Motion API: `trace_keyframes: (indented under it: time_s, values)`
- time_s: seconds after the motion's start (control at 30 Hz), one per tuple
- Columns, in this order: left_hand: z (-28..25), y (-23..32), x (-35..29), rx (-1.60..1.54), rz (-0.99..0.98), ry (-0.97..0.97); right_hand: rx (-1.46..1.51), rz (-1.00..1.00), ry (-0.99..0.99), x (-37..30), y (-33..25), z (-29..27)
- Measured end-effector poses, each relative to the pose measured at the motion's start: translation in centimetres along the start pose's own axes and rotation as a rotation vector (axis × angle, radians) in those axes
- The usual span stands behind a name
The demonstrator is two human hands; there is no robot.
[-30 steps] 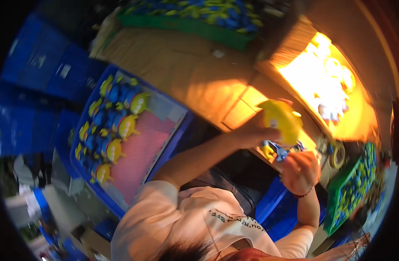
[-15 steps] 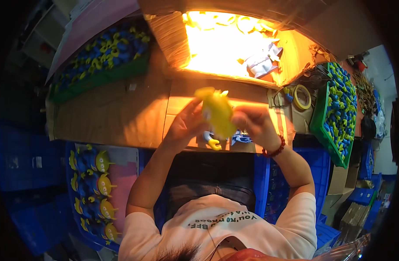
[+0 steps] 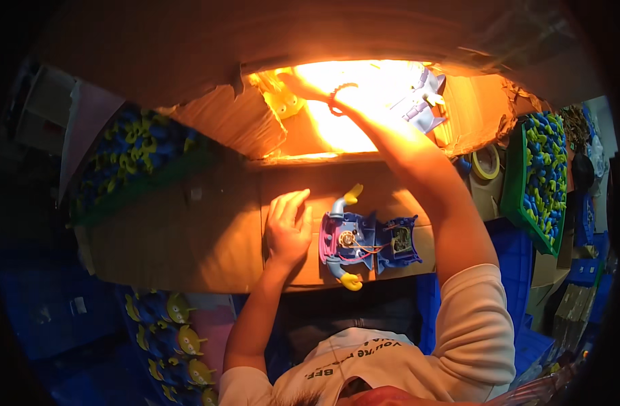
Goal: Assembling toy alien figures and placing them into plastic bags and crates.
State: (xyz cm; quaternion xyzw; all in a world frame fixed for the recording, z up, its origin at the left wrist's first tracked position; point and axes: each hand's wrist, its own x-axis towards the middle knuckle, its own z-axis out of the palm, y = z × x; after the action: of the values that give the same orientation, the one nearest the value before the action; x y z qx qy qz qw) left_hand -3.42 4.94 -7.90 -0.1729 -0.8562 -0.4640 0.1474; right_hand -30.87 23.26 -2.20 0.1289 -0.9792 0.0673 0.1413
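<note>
My left hand point(image 3: 289, 229) lies on the cardboard worktop point(image 3: 215, 247), fingers stretched and holding nothing. Just right of it is an opened blue toy body point(image 3: 364, 245) with wires, a round part and a dark panel showing inside. Its two arms end in yellow hands. My right arm reaches over it into a brightly lit cardboard box point(image 3: 482, 101). There my right hand point(image 3: 302, 84) is beside a yellow toy head point(image 3: 284, 103) at the box's left side. Glare washes out its fingers, so whether they grip the head is unclear.
Pale lilac toy parts point(image 3: 425, 101) sit at the box's right. Green trays of blue and yellow pieces stand at left point(image 3: 141, 183) and right point(image 3: 516, 196). A tape roll point(image 3: 486, 162) lies near the right tray. Toy figures with yellow heads point(image 3: 188, 340) fill the lower left.
Both hands were around a yellow toy head above the worktop. My right hand has moved up into the lit box; my left has come down onto the cardboard. The toy body is now uncovered.
</note>
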Motion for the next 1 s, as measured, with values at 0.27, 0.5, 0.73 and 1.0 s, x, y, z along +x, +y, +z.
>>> trace_keyframes:
  time_s: [0.27, 0.5, 0.73, 1.0]
  values:
    - [-0.7, -0.2, -0.1, 0.042, 0.032, -0.024, -0.130, -0.026, -0.099, 4.8, -4.7, 4.3]
    - [-0.7, -0.6, -0.4, 0.040, 0.054, -0.005, -0.007, -0.030, 0.145, -2.5, 0.1, -0.5]
    - [-1.8, 1.1, -0.9, -0.590, -0.304, -0.026, 0.224, -0.080, 0.066, -18.1, -2.8, -12.9]
    - [-6.8, 6.8, 1.4, -1.286, -0.384, -0.739, 0.574, -0.929, 0.034, -26.9, -6.0, -16.2]
